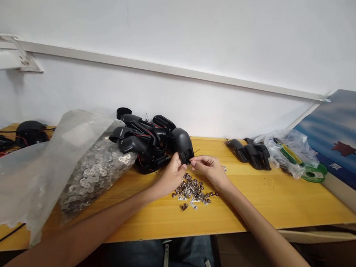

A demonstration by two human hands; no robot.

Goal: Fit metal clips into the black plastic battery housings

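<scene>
The black housing is gripped at its lower edge by the left hand, with the right hand fingertips pinched shut against that edge. Directly below the grip lie loose metal fittings. Left of it, a clear bag holds metal washers.

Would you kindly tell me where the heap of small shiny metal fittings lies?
Head view, centre: the heap of small shiny metal fittings lies on the yellow wooden tabletop, just nearer than the left hand and right hand.
</scene>
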